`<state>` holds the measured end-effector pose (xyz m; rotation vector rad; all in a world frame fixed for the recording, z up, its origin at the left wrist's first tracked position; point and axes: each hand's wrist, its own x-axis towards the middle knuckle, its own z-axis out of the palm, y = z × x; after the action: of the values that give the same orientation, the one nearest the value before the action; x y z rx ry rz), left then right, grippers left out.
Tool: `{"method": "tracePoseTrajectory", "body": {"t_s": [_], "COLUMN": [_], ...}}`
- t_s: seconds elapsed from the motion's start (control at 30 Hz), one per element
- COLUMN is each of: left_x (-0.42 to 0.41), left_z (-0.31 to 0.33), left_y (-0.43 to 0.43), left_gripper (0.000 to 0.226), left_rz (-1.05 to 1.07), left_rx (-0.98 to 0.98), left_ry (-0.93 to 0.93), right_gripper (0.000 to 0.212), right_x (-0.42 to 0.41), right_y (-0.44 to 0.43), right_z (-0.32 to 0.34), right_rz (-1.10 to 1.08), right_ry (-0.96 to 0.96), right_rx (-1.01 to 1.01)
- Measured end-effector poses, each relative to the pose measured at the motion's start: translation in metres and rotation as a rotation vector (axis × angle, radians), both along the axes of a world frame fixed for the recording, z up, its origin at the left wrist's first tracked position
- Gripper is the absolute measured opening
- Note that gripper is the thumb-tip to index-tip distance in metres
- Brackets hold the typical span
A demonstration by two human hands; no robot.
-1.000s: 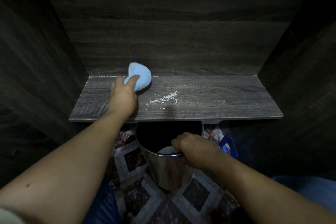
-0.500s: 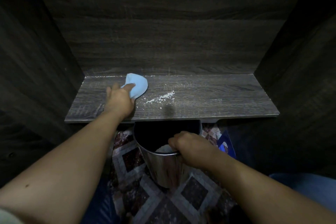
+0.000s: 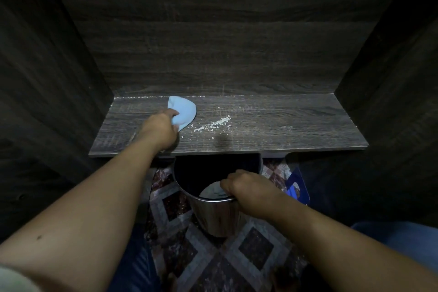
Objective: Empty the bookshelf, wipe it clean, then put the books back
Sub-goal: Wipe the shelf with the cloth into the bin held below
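Observation:
The dark wood shelf board [image 3: 272, 130] holds no books. My left hand [image 3: 161, 129] grips a light blue cloth [image 3: 183, 111] and presses it on the left part of the board. A line of white crumbs [image 3: 213, 124] lies just right of the cloth, with more dust along the back edge. Below the shelf's front edge my right hand [image 3: 251, 193] grips the rim of a shiny metal bin [image 3: 213, 213], which has pale debris inside.
Dark wood side walls [image 3: 54, 92] and a back panel [image 3: 213, 54] close in the shelf. A patterned tile floor [image 3: 213, 263] lies below. A blue object [image 3: 296, 187] stands to the right of the bin. My blue-clad legs are at the bottom.
My left hand and the cloth have shifted slightly back to the left, away from the crumbs. My right hand keeps its hold on the bin's rim.

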<state>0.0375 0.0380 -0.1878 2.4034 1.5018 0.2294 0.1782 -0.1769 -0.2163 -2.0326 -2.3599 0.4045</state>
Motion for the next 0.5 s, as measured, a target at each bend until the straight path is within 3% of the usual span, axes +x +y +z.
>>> {"method": "tracePoseTrajectory", "body": {"t_s": [0.5], "left_x": [-0.002], "left_z": [0.001], "left_y": [-0.007], "left_gripper": [0.043], "left_rz": [-0.026], "left_rx": [0.007], "left_ry": [-0.060], "right_gripper": [0.037], "right_x": [-0.008], "right_y": [-0.002], "right_z": [-0.010], "right_rz": [0.043], "right_ry": [-0.002], "right_rx": [0.039]}}
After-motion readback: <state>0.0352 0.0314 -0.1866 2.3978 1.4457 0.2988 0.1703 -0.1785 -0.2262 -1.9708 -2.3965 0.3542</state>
